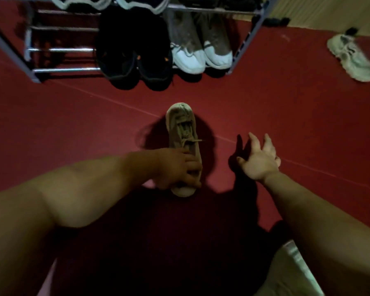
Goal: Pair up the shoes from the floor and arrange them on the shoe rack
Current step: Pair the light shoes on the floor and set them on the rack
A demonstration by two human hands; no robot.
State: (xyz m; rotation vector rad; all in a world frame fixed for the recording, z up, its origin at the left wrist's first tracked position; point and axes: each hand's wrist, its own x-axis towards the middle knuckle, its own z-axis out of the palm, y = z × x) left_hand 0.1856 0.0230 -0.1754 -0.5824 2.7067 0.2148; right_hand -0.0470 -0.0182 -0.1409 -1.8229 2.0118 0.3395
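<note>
A beige laced sneaker point(183, 127) is in the middle of the view over the red floor, toe pointing toward the shoe rack point(62, 70). My left hand point(176, 169) grips it around the heel end. My right hand point(260, 160) hovers to the right of it with fingers spread, holding nothing. A matching beige sneaker point(351, 57) lies on the floor at the far right. On the rack's bottom shelf stand a black pair point(132, 60) and a white-toed grey pair point(201, 52).
The rack's metal frame leg point(241, 48) slants down at the right. The left part of the bottom shelf shows bare bars. More dark shoes with white soles point(107, 3) sit on the shelf above. A pale wall runs at the top right.
</note>
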